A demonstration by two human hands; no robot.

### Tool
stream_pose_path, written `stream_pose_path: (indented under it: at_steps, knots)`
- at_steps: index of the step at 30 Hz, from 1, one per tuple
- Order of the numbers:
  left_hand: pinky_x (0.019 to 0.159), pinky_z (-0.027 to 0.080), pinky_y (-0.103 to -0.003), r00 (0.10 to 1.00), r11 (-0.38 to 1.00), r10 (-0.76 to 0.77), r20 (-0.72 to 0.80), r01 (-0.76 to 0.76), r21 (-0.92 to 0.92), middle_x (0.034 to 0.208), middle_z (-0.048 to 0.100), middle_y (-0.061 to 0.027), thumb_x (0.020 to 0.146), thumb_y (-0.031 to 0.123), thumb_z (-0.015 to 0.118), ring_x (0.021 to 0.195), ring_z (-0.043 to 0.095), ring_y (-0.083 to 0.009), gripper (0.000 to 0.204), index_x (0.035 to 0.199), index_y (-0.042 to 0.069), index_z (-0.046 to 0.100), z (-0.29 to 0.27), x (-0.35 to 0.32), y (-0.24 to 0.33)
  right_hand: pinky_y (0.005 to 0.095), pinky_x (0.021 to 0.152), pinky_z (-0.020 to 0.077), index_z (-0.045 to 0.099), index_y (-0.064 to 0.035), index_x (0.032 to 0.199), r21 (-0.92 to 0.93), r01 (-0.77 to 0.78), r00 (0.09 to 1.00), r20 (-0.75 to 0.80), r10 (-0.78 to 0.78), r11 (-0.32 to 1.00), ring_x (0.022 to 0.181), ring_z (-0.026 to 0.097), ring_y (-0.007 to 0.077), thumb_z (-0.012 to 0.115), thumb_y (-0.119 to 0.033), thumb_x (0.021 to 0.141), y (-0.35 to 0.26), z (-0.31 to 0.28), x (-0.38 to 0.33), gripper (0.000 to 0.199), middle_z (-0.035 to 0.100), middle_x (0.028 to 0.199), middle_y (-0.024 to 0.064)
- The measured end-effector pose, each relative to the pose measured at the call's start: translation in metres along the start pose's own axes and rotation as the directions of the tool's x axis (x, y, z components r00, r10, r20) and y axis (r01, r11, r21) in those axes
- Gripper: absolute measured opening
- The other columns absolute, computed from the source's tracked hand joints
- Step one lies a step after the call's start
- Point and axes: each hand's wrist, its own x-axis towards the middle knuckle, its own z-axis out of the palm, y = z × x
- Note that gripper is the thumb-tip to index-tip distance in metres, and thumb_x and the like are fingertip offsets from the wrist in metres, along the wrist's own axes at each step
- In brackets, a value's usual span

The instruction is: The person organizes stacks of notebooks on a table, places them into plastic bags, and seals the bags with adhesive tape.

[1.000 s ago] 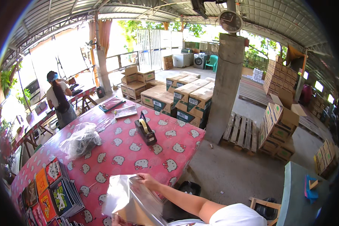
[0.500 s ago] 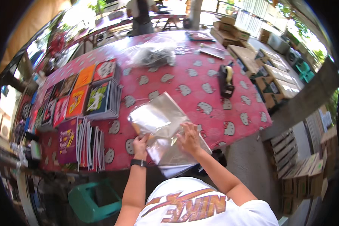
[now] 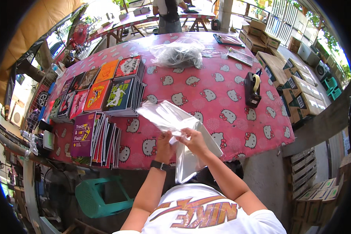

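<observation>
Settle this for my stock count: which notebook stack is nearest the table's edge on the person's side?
The purple-covered stack in front, with edges fanned out at its right. The other stacks sit beyond it, in two rows.

The camera sits on the head and looks down and forward. The shirt [image 3: 206,214] is very close, at the bottom. The left hand [image 3: 164,146] and right hand [image 3: 195,141] are near the middle. The wide, round view bends the table [image 3: 238,128] and reaches the far table [image 3: 144,18] up top.
</observation>
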Motion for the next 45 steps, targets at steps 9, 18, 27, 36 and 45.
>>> stream_pose_path:
  at_steps: [9, 18, 27, 36, 45]
  knots:
    - [0.059, 0.045, -0.022, 0.919, 0.544, 0.385, -0.080, -0.156, 0.824, 0.080, 0.063, -0.0012, 0.074, 0.012, 0.073, 0.066, 0.055, -0.0084, 0.023, 0.090, 0.003, 0.059, -0.104, 0.065, 0.131, 0.0267, 0.056, 0.0490, 0.059, 0.0010, 0.099, 0.661, -0.243, 0.954, 0.033, 0.297, 0.709, 0.065, 0.059, 0.0138, 0.056, -0.010, 0.084, 0.065, -0.149, 0.049, 0.018, 0.064, 0.083, 0.0081]
    - [0.100, 0.028, -0.048, 0.804, -0.542, 0.283, 0.523, -0.316, 0.779, 0.128, 0.044, -0.0143, 0.073, 0.017, 0.064, 0.123, 0.036, -0.0318, 0.051, 0.120, 0.006, 0.048, -0.028, 0.063, 0.021, 0.0224, 0.053, 0.0427, 0.050, 0.0054, 0.114, 0.295, -0.368, 0.893, -0.151, 0.424, 0.881, 0.064, 0.055, 0.0109, 0.064, 0.007, 0.066, 0.174, -0.159, 0.044, 0.050, 0.061, 0.083, 0.0051]
    - [0.106, 0.008, -0.058, 0.934, -0.568, -0.140, 0.328, -0.347, 0.746, 0.148, 0.022, -0.0009, 0.086, 0.050, 0.044, 0.136, 0.019, -0.0227, 0.061, 0.138, 0.023, 0.032, -0.001, 0.051, -0.047, 0.0342, 0.064, 0.0456, 0.051, 0.0009, 0.113, -0.301, -0.310, 0.730, -0.683, 0.023, 0.902, 0.073, 0.056, 0.0200, 0.067, -0.007, 0.069, 0.193, -0.201, 0.041, 0.047, 0.058, 0.085, 0.0097]
    - [0.105, 0.008, -0.059, 0.905, -0.651, -0.186, 0.383, -0.405, 0.641, 0.149, 0.016, -0.0009, 0.083, 0.060, 0.041, 0.136, 0.017, -0.0222, 0.071, 0.141, 0.024, 0.025, 0.000, 0.053, -0.046, 0.0402, 0.087, 0.0421, 0.039, -0.0043, 0.122, -0.234, -0.280, 0.588, -0.808, -0.026, 0.931, 0.101, 0.054, 0.0320, 0.079, -0.031, 0.061, 0.225, -0.268, 0.102, 0.078, 0.057, 0.107, 0.0159]
    - [0.105, 0.008, -0.058, 0.924, -0.629, -0.180, 0.337, -0.371, 0.683, 0.149, 0.017, -0.0020, 0.080, 0.061, 0.046, 0.137, 0.017, -0.0217, 0.075, 0.141, 0.023, 0.027, -0.006, 0.049, -0.045, 0.0465, 0.076, 0.0454, 0.042, -0.0097, 0.110, -0.360, -0.266, 0.617, -0.777, -0.130, 0.894, 0.090, 0.058, 0.0369, 0.079, -0.027, 0.057, 0.205, -0.225, 0.150, 0.067, 0.059, 0.101, 0.0157]
